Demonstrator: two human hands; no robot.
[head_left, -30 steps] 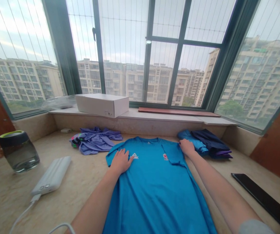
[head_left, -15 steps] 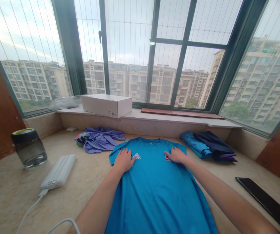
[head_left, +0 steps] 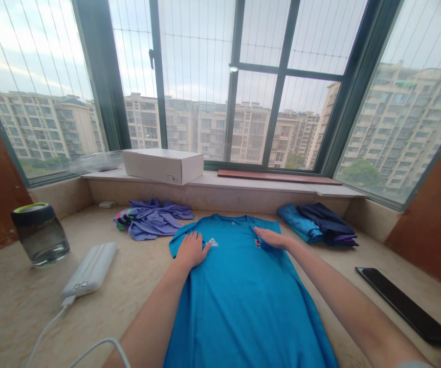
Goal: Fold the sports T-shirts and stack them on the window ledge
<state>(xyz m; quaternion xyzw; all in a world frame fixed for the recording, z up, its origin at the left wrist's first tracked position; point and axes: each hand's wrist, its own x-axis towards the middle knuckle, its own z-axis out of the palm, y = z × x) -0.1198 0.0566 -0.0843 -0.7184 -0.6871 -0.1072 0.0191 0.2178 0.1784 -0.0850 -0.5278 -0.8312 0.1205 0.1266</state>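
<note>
A blue T-shirt [head_left: 239,291] lies spread front side up on the stone counter, its collar toward the window, with white lettering and a small red-and-white mark on the chest. On its left chest and sleeve area rests my left hand [head_left: 193,250], palm down and fingers spread. My right hand [head_left: 272,238] is at the opposite shoulder, tilted, its fingers stretched out and pointing left beside the red-and-white mark. Some of the fabric under that hand is hidden. Neither hand grips the shirt.
Crumpled purple clothing [head_left: 153,220] lies behind left, and folded dark and blue clothes [head_left: 320,225] behind right. A bottle [head_left: 41,235] and a cabled power bank [head_left: 90,269] stand left; a black phone [head_left: 404,301] lies right. On the sill sits a white box [head_left: 159,166].
My right hand has tilted onto its edge and shifted slightly, its fingers drawn together. My left hand stays on the shirt. The whole view has turned a little to the right.
</note>
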